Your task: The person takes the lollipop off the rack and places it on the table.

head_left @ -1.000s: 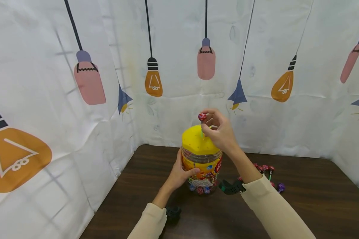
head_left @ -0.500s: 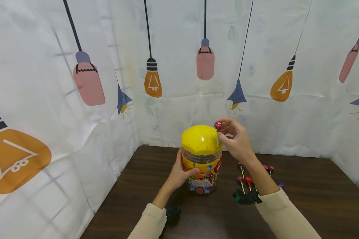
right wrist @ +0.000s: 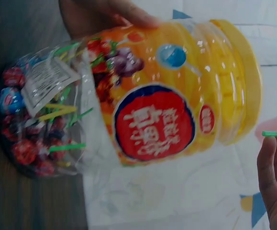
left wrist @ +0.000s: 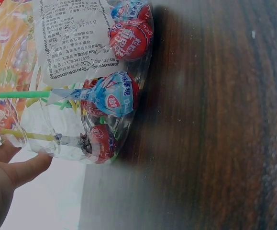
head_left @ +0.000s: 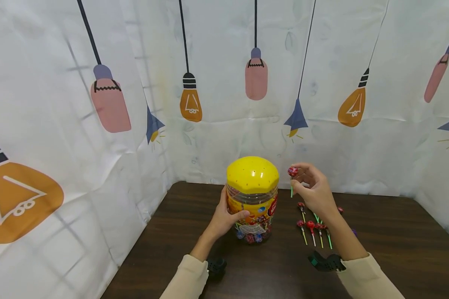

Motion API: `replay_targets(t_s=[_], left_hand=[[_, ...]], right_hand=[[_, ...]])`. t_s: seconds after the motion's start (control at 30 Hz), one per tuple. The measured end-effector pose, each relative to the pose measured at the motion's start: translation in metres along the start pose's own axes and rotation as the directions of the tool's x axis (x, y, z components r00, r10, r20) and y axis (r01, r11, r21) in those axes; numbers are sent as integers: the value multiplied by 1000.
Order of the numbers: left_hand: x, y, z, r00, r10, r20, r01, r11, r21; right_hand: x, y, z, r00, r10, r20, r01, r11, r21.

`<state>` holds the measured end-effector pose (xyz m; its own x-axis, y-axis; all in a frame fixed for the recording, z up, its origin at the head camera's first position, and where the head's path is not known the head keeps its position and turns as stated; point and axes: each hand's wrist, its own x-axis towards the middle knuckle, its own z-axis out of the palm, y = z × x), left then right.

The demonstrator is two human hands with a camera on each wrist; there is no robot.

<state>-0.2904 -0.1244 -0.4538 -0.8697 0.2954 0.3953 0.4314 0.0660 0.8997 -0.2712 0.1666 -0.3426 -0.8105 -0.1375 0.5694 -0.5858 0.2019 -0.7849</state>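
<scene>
A clear plastic jar [head_left: 252, 220] with a yellow, hole-dotted lid [head_left: 252, 174] stands upright on the table. My left hand [head_left: 222, 218] grips its left side, thumb across the front label. Wrapped lollipops [left wrist: 114, 93] lie in the bottom of the jar, seen through its wall in the left wrist view. To the right of the lid, in the air, my right hand [head_left: 314, 191] pinches a red-wrapped lollipop [head_left: 293, 172] by its green stick, head up. In the right wrist view only the stick end [right wrist: 274, 134] and part of that hand show at the right edge.
Several lollipops [head_left: 311, 225] lie in rows on the dark wooden table [head_left: 269, 274], right of the jar and below my right hand; my forearm covers some of them. Behind the table hangs a white curtain [head_left: 224, 149] printed with lamps.
My right hand has carried the lollipop from above the lid to the right and down, beside the jar. More loose lollipops now show beneath it. The left hand and jar have stayed put.
</scene>
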Motion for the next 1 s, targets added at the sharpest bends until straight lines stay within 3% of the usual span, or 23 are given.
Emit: replay_targets(t_s=[0.3, 0.63, 1.0], left_hand=[[-1, 3, 1, 1000, -20, -2, 20, 1000, 0], [0, -1, 0, 1000, 19, 11, -19, 1000, -2], [1, -2, 1, 1000, 26, 13, -26, 1000, -7]], right_hand=[[-23, 31, -29, 995, 95, -34, -96, 995, -34], [-45, 59, -66, 984, 130, -124, -133, 991, -15], [-51, 82, -97, 968, 161, -192, -166, 986, -9]])
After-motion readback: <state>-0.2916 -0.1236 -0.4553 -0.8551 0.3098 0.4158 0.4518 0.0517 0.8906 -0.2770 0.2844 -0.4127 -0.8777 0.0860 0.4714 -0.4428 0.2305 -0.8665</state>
